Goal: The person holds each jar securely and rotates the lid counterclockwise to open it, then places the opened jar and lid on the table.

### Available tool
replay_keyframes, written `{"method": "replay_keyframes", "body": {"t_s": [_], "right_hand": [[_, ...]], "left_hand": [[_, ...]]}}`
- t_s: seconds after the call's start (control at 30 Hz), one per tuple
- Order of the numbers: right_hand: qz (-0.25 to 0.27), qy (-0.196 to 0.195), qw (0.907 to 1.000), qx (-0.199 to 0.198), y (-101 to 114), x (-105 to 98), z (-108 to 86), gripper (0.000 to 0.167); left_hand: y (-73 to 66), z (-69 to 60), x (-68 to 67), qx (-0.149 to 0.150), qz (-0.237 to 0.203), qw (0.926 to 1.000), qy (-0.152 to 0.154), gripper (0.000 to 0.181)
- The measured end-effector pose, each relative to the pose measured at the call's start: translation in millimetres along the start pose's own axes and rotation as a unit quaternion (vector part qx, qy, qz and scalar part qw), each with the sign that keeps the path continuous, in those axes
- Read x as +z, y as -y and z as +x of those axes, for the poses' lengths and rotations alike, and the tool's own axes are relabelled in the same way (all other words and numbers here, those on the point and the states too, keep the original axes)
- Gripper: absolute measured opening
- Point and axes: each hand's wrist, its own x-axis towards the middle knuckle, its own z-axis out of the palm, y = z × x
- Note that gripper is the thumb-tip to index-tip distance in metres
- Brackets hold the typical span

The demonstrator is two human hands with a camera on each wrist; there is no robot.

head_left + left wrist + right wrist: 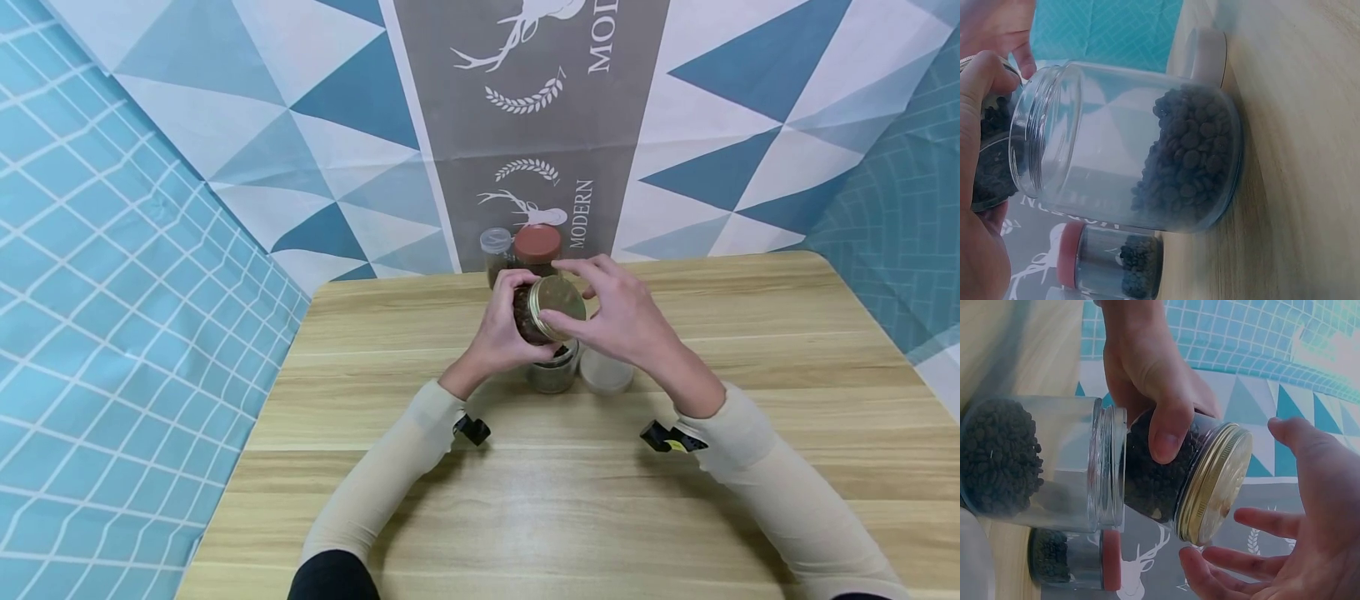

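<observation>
My left hand (495,335) grips a small glass jar of dark pieces (1159,478), tilted, around its body. A gold screw lid (561,302) sits on that jar. Fingers spread, my right hand (1329,512) surrounds the lid, and gaps show between its fingertips and the lid in the right wrist view. Beneath the held jar, a larger lidless glass jar (1116,144) stands upright on the table, partly filled with dark, rounded pieces. A whitish round lid (606,372) lies beside it on the right.
Behind the hands, a red-lidded jar (537,242) with dark contents stands near the table's back edge. To its left is a jar with a clear lid (495,241). The wooden table (540,517) meets a patterned cloth backdrop (360,150) at the back.
</observation>
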Motion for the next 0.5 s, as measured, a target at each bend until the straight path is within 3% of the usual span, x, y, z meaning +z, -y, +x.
{"method": "replay_keyframes", "body": {"t_s": [0.17, 0.5], "right_hand": [[-0.003, 0.022, 0.9997, 0.011, 3.8, 1.1, -0.5, 0.066], [-0.007, 0.011, 0.9999, -0.007, 3.7, 4.4, -0.9, 0.061]], "left_hand": [[0.4, 0.2, 1.0, -0.001, 0.002, 1.0, 0.004, 0.096], [-1.8, 0.8, 0.4, -0.012, -0.002, 0.9999, 0.01, 0.097]]}}
